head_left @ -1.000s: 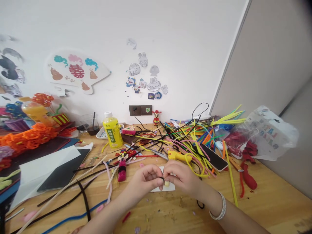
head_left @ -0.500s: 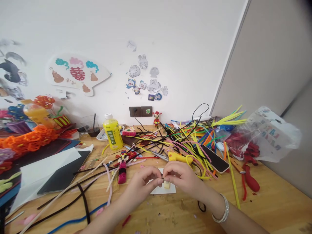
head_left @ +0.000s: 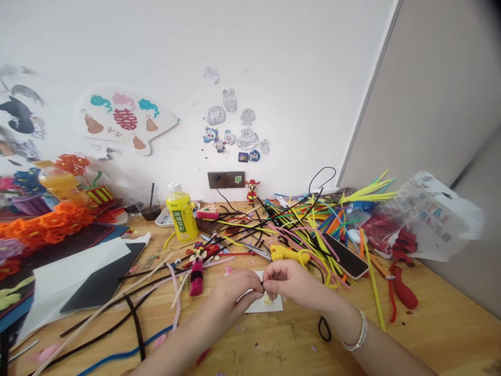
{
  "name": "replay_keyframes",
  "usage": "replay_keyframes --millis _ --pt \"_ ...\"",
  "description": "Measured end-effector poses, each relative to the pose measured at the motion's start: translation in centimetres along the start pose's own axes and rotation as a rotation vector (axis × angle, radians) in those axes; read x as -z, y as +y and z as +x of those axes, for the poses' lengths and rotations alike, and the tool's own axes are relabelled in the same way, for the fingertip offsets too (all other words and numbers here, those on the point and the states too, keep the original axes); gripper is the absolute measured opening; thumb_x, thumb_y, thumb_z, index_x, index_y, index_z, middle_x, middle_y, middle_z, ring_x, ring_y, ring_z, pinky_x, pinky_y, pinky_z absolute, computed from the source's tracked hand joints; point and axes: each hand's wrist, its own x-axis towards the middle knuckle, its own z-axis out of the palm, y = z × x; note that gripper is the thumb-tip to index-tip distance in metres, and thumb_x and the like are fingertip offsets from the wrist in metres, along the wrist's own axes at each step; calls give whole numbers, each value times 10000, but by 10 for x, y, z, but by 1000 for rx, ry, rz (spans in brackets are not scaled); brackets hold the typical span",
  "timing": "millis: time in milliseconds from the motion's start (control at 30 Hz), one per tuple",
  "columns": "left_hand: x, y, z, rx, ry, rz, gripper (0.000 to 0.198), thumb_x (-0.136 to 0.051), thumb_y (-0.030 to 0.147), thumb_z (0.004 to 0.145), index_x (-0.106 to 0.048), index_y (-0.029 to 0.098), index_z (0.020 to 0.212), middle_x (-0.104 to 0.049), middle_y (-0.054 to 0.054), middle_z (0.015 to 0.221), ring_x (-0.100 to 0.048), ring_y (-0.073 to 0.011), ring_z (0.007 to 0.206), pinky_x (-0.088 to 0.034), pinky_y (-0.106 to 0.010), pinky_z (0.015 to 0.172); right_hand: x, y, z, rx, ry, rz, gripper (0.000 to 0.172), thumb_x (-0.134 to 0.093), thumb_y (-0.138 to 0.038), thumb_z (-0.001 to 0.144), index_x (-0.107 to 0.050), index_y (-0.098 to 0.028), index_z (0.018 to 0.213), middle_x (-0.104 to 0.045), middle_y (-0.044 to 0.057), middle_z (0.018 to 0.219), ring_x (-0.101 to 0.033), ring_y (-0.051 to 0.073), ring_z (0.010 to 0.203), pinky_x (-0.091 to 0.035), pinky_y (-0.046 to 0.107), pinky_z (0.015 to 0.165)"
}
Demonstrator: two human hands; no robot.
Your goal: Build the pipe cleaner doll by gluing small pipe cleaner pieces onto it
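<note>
My left hand [head_left: 237, 295] and my right hand [head_left: 289, 283] meet over the front middle of the table, fingertips nearly touching. Both pinch a small black piece [head_left: 263, 285], mostly hidden by the fingers; its kind cannot be made out. Beneath them lies a white sheet of paper [head_left: 276, 305] with a small pale yellow block [head_left: 267, 299] on it, partly covered by my fingers. A yellow glue gun [head_left: 287, 253] rests just behind my right hand. To the left of my left hand is a magenta figure [head_left: 197, 277] with a decorated head.
A tangle of coloured pipe cleaners [head_left: 305, 222] fills the back right, beside a black phone [head_left: 346, 256] and a plastic bag [head_left: 438, 214]. A yellow drink bottle [head_left: 182, 215] stands at the back. Scissors [head_left: 256, 250] lie behind the paper. Black strips and a blue pipe cleaner [head_left: 125, 351] cross the left side.
My left hand has turned slightly, its back more upward and its fingers closer together. The pale yellow block is more covered. Both hands still pinch at the same spot.
</note>
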Motion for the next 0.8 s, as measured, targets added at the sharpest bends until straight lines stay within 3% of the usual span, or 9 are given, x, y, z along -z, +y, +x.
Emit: replay_keyframes --millis 300,533,800 --pt "-9 -1 -10 -108 172 206 151 -463 72 842 -529 164 941 -582 -50 844 -532 -136 785 -458 -251 694 -25 13 3 57 240 244 291 -680 -413 670 -560 -150 639 -549 -25 535 -494 92 521 -379 226 543" --pt "-14 -7 -17 -113 180 220 240 -414 80 863 -488 179 1069 -587 -69 943 -536 -150 889 -472 -289 769 -34 9 1 -10 224 578 277 -755 -344 599 -581 -130 631 -529 -30 580 -503 81 529 -405 231 576" --pt "-14 -6 -18 -127 265 283 225 -451 72 844 -519 161 1040 -613 -70 952 -567 -145 905 -486 -267 793 -38 10 1 11 273 612 236 -742 -307 620 -585 -131 621 -529 -31 553 -492 77 514 -379 217 551"
